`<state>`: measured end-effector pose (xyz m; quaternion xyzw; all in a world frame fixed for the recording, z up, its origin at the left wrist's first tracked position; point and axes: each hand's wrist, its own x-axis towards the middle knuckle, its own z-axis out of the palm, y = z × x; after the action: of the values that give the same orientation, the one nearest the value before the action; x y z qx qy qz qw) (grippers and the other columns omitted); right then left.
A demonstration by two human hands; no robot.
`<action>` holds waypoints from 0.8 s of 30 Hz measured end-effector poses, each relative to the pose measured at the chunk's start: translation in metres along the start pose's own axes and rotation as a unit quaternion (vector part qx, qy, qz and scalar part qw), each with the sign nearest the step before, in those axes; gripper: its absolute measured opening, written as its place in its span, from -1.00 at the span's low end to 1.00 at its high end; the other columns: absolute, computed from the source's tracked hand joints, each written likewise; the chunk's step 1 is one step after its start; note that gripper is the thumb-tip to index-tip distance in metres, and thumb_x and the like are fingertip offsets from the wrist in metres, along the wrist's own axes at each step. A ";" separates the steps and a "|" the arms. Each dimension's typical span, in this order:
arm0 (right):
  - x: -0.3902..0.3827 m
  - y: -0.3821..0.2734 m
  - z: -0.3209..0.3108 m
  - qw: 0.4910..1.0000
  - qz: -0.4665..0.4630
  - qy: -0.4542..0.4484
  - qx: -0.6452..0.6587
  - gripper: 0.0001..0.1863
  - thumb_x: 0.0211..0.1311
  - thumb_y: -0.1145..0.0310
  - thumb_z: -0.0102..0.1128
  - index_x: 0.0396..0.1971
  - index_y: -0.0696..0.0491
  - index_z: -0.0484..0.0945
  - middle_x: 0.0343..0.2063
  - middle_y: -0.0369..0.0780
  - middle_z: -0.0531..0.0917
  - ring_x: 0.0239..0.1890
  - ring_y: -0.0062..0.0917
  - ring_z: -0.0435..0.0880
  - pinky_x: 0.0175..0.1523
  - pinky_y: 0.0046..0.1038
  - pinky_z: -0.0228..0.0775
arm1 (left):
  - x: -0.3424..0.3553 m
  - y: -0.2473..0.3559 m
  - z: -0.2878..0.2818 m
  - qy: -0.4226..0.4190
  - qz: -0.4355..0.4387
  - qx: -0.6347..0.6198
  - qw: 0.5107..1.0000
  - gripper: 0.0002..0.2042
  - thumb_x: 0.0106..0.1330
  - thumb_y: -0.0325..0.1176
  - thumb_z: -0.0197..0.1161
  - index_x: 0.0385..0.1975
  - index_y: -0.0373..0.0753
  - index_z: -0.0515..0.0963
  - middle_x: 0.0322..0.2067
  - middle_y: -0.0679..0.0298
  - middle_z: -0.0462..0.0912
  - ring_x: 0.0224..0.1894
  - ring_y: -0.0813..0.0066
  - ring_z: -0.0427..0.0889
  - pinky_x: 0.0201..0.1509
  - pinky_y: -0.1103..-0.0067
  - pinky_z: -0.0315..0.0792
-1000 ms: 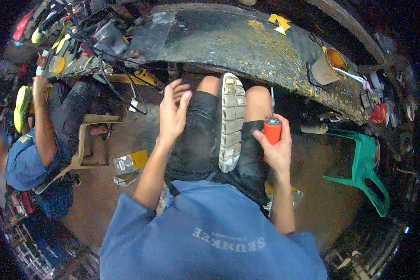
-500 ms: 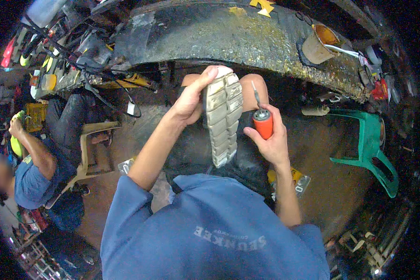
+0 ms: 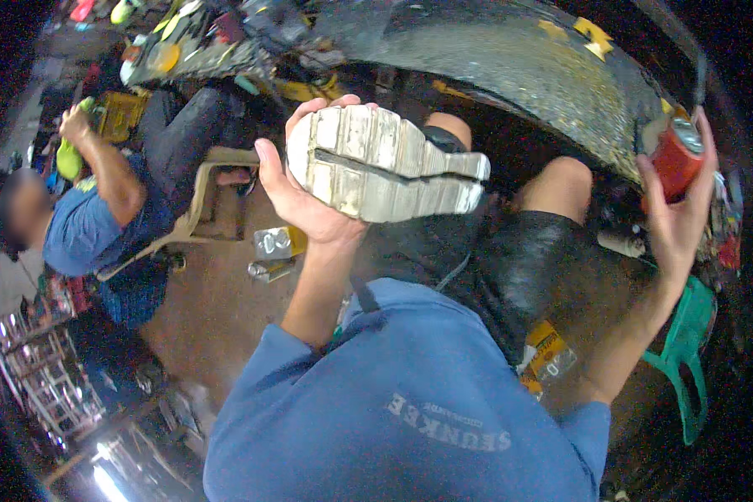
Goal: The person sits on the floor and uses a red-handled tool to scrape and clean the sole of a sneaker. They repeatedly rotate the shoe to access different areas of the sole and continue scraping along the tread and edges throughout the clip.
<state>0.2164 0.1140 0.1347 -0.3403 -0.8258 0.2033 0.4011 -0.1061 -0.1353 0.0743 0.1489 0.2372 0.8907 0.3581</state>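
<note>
A shoe sole (image 3: 385, 163), off-white with worn tread blocks and a dark groove along its length, lies sideways in front of me, tread facing up. My left hand (image 3: 314, 188) grips its wider end, with fingers behind it and the thumb apart at the left. Far to the right, my right hand (image 3: 682, 197) is wrapped round a red cylindrical tool (image 3: 676, 163) with a grey metallic end. That tool is raised near the right end of the bench, blurred by motion. The sole's other face is hidden.
A dark, stained bench (image 3: 494, 67) curves across the far side, with a yellow scrap (image 3: 594, 38) on it. At the left a co-worker (image 3: 92, 209) sits holding something yellow-green (image 3: 69, 155). A green chair (image 3: 686, 368) stands at the right. Shoe parts (image 3: 171, 54) crowd the far left.
The sole has swung from upright to sideways and moved a little left. My right hand has carried the red tool far right, away from the sole. My view has turned.
</note>
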 end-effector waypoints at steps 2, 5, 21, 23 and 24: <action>0.008 -0.016 0.008 0.997 0.012 -0.014 0.076 -0.01 0.17 0.63 0.65 0.62 0.05 0.37 0.37 -0.11 0.67 0.36 -0.33 0.67 0.55 -0.26 0.44 | -0.005 -0.004 -0.007 0.049 0.086 0.074 0.992 -0.24 0.72 0.36 -0.23 0.33 -0.28 0.50 0.22 -0.20 0.70 0.27 -0.16 0.71 0.41 -0.03 0.57; -0.011 -0.050 0.039 0.980 0.040 -0.056 0.186 -0.21 0.11 0.45 0.75 0.38 0.05 0.60 0.08 -0.24 0.76 0.15 -0.49 0.73 0.29 -0.39 0.60 | -0.010 -0.017 -0.017 0.084 0.173 0.190 0.963 -0.25 0.73 0.34 -0.27 0.33 -0.28 0.50 0.23 -0.20 0.69 0.27 -0.14 0.70 0.42 -0.02 0.57; -0.138 -0.159 0.127 0.819 0.338 -0.371 0.280 -0.15 0.42 0.14 0.60 0.67 -0.32 0.44 -0.33 -0.06 0.86 -0.31 -0.46 0.83 0.00 -0.29 0.70 | -0.034 -0.043 -0.020 0.047 0.236 0.186 0.953 -0.27 0.78 0.32 -0.42 0.37 -0.25 0.39 0.33 -0.29 0.58 0.34 -0.14 0.67 0.47 -0.02 0.56; -0.145 -0.159 0.127 0.827 0.332 -0.373 0.258 -0.16 0.42 0.09 0.60 0.66 -0.38 0.45 -0.47 -0.08 0.77 -0.44 -0.46 0.74 -0.11 -0.29 0.67 | -0.035 -0.045 -0.019 0.046 0.244 0.196 0.948 -0.27 0.78 0.32 -0.42 0.37 -0.24 0.38 0.33 -0.29 0.58 0.33 -0.13 0.67 0.46 -0.02 0.56; -0.147 -0.158 0.125 0.820 0.342 -0.390 0.242 -0.16 0.41 0.07 0.60 0.65 -0.40 0.45 -0.55 -0.09 0.71 -0.51 -0.47 0.68 -0.18 -0.28 0.65 | -0.036 -0.046 -0.018 0.055 0.244 0.204 0.946 -0.27 0.78 0.32 -0.42 0.37 -0.24 0.38 0.33 -0.29 0.58 0.33 -0.13 0.67 0.46 -0.01 0.56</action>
<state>0.1187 -0.1087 0.0791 -0.3851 -0.6681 0.6363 0.0201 -0.0626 -0.1370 0.0315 0.2225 0.3892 0.8905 0.0777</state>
